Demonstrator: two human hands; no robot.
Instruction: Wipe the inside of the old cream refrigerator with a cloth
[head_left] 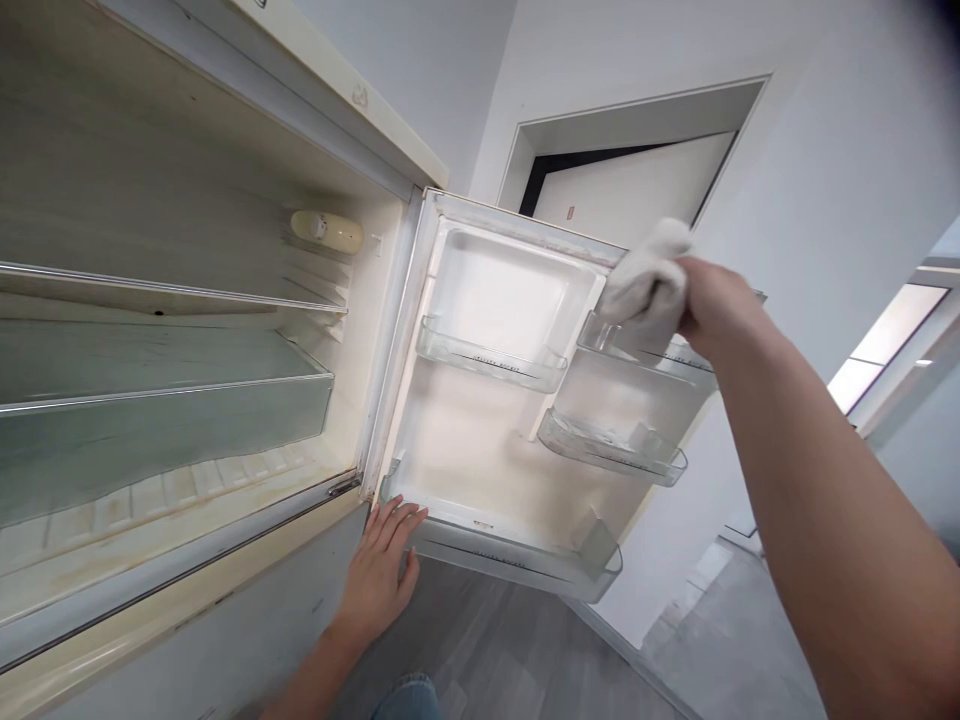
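Observation:
An old cream fridge stands open, its door [487, 440] swung out to the right. My right hand [712, 300] is closed on a white cloth [645, 280], which presses against the top of the upper right door bin [637, 350]. My left hand [379, 575] rests flat with fingers spread against the bottom inner corner of the door, by the lowest door shelf [517, 565]. Nothing stands on the door shelves.
The fridge cavity has bare glass shelves [172, 300] and a clear drawer [165, 430], with a thermostat lamp housing [328, 230] on its side wall. A white doorway [637, 180] lies behind the door. Grey wood-look floor [495, 650] shows below.

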